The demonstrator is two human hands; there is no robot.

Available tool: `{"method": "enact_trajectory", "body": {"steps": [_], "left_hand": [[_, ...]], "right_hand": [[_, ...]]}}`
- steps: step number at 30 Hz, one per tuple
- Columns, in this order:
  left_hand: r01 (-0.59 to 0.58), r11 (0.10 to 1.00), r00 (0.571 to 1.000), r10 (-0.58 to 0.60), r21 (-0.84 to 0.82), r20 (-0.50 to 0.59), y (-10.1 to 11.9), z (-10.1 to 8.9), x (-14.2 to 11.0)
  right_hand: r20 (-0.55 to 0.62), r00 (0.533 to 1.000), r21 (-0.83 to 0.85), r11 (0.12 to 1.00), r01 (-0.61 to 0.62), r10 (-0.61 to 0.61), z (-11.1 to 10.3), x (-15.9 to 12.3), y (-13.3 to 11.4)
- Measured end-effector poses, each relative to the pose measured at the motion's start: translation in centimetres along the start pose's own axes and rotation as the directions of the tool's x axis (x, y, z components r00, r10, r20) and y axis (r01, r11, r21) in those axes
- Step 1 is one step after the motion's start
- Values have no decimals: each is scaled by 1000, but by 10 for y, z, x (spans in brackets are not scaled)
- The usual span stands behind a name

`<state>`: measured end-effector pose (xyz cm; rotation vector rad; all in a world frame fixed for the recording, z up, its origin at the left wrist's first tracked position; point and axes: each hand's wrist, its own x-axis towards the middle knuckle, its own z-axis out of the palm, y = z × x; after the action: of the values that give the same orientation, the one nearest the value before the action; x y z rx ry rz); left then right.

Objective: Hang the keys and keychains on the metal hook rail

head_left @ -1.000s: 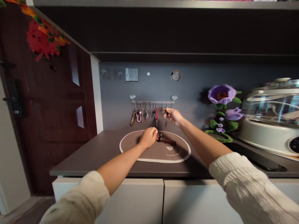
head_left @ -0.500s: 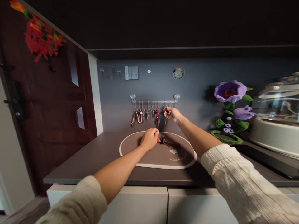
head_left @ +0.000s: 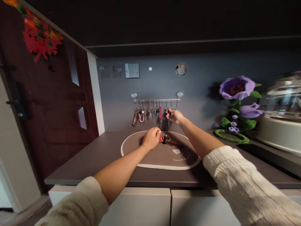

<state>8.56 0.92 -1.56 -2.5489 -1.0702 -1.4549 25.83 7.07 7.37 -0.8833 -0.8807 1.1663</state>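
My right hand (head_left: pixel 176 116) is at the right part of a clear hook rail (head_left: pixel 156 100) on the wall. Its fingers pinch a bunch of keys (head_left: pixel 168 113) whose ring is up by a hook. Several other key bunches hang to the left, among them a brown tag (head_left: pixel 134 119), a pink loop (head_left: pixel 141 116) and a red strap (head_left: pixel 160 114). Low over the oval mat (head_left: pixel 131 155), my left hand (head_left: pixel 152 137) is closed, fingertips hidden. Just right of it lie a red piece (head_left: pixel 161 139) and keys with a brown strap (head_left: pixel 174 143).
Purple artificial flowers (head_left: pixel 237 88) with a green ring base (head_left: pixel 231 136) stand on the counter (head_left: pixel 89 157) to the right. Beyond them is a white appliance with a clear dome (head_left: pixel 279 130). A dark cabinet (head_left: pixel 164 22) overhangs the counter. A brown door (head_left: pixel 58 131) is at left.
The view has shifted slightly. My right hand stays by the rail with the keys, and the ring now shows more plainly below the hook. My left hand keeps its place over the mat.
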Motion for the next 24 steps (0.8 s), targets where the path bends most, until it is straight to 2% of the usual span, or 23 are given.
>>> {"method": "enact_trajectory", "body": {"steps": [9,18,21,24], "left_hand": [[2,1000,1000,-2,6,-7,-2,1,-1],[-10,1000,1000,10,4,-14,-6,3,0],[-17,1000,1000,18,12,-22,-6,3,0],[-21,1000,1000,22,20,-17,-5,3,-1]], "right_hand": [[61,995,-138,987,86,-79,-1,-5,8],[97,988,-177,974,139,-124,-7,-3,10],[79,988,-193,971,143,-130,-9,-4,8],[12,991,-242,961,134,-135,-10,-9,4]]}}
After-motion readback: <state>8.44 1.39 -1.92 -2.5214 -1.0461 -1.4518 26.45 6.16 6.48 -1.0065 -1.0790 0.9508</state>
